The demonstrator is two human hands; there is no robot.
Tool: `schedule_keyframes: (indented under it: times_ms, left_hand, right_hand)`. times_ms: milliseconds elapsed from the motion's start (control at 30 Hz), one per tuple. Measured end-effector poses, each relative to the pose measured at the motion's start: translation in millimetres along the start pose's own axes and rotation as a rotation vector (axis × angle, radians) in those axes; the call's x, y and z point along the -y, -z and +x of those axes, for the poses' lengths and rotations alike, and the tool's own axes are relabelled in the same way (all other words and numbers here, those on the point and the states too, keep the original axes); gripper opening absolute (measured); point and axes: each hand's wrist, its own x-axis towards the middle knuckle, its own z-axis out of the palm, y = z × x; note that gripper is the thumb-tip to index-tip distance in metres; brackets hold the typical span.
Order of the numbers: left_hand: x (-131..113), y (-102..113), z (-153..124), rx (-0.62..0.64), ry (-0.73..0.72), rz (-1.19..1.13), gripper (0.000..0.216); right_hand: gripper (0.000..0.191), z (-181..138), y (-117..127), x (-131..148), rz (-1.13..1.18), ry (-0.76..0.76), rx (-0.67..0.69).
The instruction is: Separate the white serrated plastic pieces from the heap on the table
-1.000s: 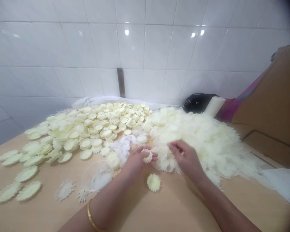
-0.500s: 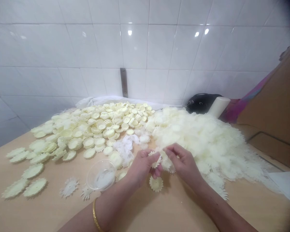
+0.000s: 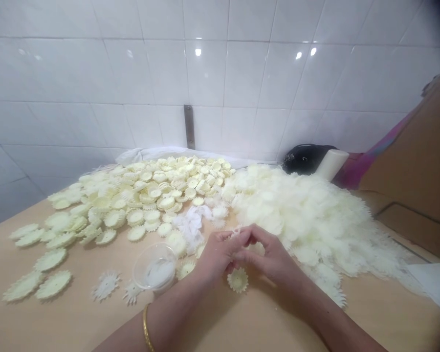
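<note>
My left hand (image 3: 218, 255) and my right hand (image 3: 269, 256) meet over the wooden table (image 3: 220, 322), fingertips pinched together on a small cream serrated petal piece (image 3: 237, 232) that is mostly hidden by the fingers. A single cream fringed disc (image 3: 238, 279) lies on the table just below the hands. A big heap of loose pale petals (image 3: 308, 220) lies right of my hands. Stacked cream discs (image 3: 150, 195) spread out to the left.
A small clear plastic cup (image 3: 154, 268) stands left of my left wrist, with white star-shaped pieces (image 3: 105, 286) beside it. A black object (image 3: 304, 157) and white cylinder (image 3: 332, 164) sit by the tiled wall. Brown cardboard (image 3: 418, 161) rises at right.
My right hand moved left from the petal heap to join my left hand. Both now pinch the piece that the left hand held alone before.
</note>
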Motion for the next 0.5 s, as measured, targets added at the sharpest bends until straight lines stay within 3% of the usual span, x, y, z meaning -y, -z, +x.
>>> schedule_keyframes:
  times_ms: [200,333,500]
  left_hand:
    - [-4.6,-1.1,1.0,0.079,0.067,-0.179,0.053]
    - [-9.5,-3.4,0.0,0.176,0.061,-0.279,0.036]
    - [-6.7,-4.2,0.9,0.063,0.024,-0.150,0.019]
  right_hand:
    - [0.015,-0.2,-0.8,1.6,0.115,-0.054,-0.018]
    - [0.019,2.0,0.3,-1.5,0.268,-0.060,0.023]
    - [0.027,3.3,1.0,-5.3,0.117,-0.029,0.008]
